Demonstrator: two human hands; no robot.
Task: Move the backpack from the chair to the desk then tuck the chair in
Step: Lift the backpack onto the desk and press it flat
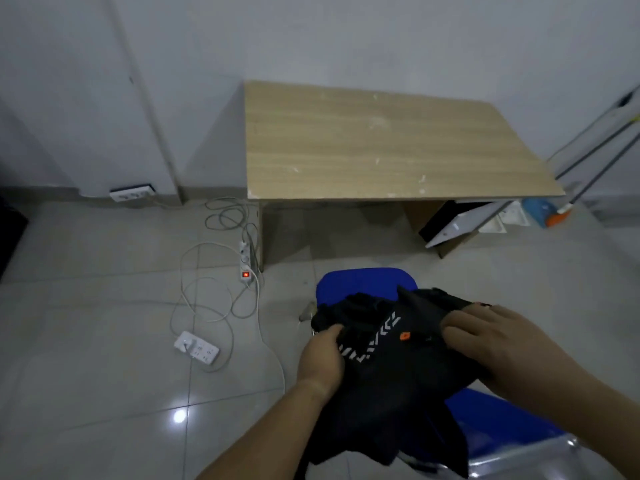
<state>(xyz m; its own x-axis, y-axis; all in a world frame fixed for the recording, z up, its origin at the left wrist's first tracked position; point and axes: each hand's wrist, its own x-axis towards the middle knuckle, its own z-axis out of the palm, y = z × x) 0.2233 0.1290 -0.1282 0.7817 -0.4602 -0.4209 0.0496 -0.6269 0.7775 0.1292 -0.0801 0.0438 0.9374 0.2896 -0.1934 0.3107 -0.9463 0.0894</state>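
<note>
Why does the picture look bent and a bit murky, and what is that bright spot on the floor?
Head view: the wide lens bows the desk; dim, soft light blurs the dark backpack; the spot is lamp glare on glossy tile.

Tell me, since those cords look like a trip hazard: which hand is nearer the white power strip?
Left. The left hand grips the backpack just right of the power strip; the right hand is farther right.

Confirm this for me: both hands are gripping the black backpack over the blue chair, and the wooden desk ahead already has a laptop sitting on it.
One part is wrong: the head view shows no laptop on the desk; its top is bare. The rest holds: the left hand and right hand grip the black backpack over the blue chair.
</note>
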